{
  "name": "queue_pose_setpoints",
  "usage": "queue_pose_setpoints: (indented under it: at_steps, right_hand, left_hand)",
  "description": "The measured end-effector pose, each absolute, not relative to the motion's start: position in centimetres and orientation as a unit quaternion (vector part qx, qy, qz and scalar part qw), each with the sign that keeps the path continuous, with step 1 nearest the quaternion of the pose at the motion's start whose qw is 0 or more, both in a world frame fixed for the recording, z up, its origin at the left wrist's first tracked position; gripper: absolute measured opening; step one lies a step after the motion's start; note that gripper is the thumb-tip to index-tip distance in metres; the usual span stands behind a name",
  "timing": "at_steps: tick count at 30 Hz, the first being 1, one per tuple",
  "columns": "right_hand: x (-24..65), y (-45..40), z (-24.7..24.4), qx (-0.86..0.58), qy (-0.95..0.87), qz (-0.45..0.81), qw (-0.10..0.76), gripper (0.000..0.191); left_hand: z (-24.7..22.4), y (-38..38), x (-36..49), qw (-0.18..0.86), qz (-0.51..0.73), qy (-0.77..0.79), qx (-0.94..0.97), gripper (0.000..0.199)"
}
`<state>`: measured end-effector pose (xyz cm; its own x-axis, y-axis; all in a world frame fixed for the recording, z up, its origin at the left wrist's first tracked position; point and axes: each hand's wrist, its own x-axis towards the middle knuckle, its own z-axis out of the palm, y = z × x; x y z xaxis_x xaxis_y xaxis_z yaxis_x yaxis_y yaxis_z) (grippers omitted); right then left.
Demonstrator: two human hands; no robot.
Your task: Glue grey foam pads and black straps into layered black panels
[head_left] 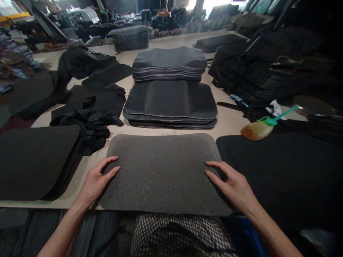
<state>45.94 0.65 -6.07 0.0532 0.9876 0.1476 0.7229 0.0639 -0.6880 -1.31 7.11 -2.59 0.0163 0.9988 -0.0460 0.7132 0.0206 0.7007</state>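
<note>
A dark grey, speckled panel with rounded far corners [163, 175] lies flat at the table's near edge. At its left side, my left hand [98, 178] rests with thumb and forefinger apart on the surface. My right hand [232, 180] is at the opposite side, fingers likewise spread, the tips over the panel. Neither hand is closed round anything. Just beyond the panel sits a stack of smooth black panels [171, 100], and behind that a second, taller stack [170, 60].
Black panels [32, 160] are piled at the left, beside crumpled black fabric pieces [91, 121]. Another black panel [284, 167] lies at the right, with an amber bottle with a green nozzle [257, 130] on it. Dark bundles [262, 67] stand at the back right.
</note>
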Motion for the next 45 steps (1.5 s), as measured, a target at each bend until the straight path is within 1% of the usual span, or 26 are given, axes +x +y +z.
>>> queue_pose_setpoints:
  at_steps: [7,11,17,19,22,24,26,30,33,36,40,42,45]
  right_hand:
    - [45.8,0.9,-6.2,-0.652,-0.673,0.180,0.299,0.026]
    - [45.8,1.0,-6.1,-0.656,-0.676,0.181,0.284,0.027]
    - [45.7,0.9,-6.4,-0.657,-0.689,0.148,0.267,0.029]
    - [45.7,0.8,-6.5,-0.667,-0.691,0.122,0.249,0.032]
    - [45.5,0.9,-6.3,-0.672,-0.704,0.030,0.228,0.043]
    - [45.4,1.1,-6.0,-0.659,-0.715,-0.034,0.231,0.053]
    - [45.2,1.2,-5.9,-0.626,-0.742,-0.047,0.237,0.055]
    - [45.4,1.3,-7.0,-0.532,-0.824,0.042,0.191,0.041]
    - [45.8,1.3,-8.0,-0.518,-0.837,0.055,0.167,0.041]
    - [45.8,1.2,-8.1,-0.517,-0.838,0.047,0.166,0.041]
    - [45.5,1.2,-7.9,-0.514,-0.839,0.036,0.173,0.041]
    - [45.5,1.2,-8.0,-0.514,-0.839,0.033,0.175,0.042]
    - [45.6,1.2,-8.3,-0.518,-0.836,0.033,0.179,0.042]
  left_hand:
    - [-3.0,7.5,-1.4,0.266,0.244,0.641,0.677,0.048]
    - [-3.2,7.5,-1.4,0.254,0.236,0.635,0.690,0.046]
    - [-2.8,7.5,-1.0,0.236,0.225,0.624,0.710,0.042]
    - [-2.6,7.5,-0.8,0.219,0.220,0.614,0.725,0.041]
    - [-2.5,7.3,-0.6,0.194,0.216,0.595,0.750,0.040]
    - [-2.6,7.3,-0.6,0.169,0.206,0.592,0.761,0.042]
    - [-2.8,7.3,-0.8,0.128,0.196,0.597,0.767,0.046]
    - [-2.3,7.2,-1.9,0.069,0.178,0.624,0.758,0.058]
    - [-1.1,6.4,-1.9,0.047,0.209,0.644,0.734,0.059]
    - [-0.4,4.5,0.2,0.064,0.223,0.606,0.761,0.063]
    - [-1.7,1.8,5.2,0.136,0.108,0.486,0.857,0.079]
    - [-2.9,1.0,7.5,0.124,0.070,0.449,0.882,0.086]
    - [-4.1,0.7,9.4,0.084,0.060,0.435,0.894,0.089]
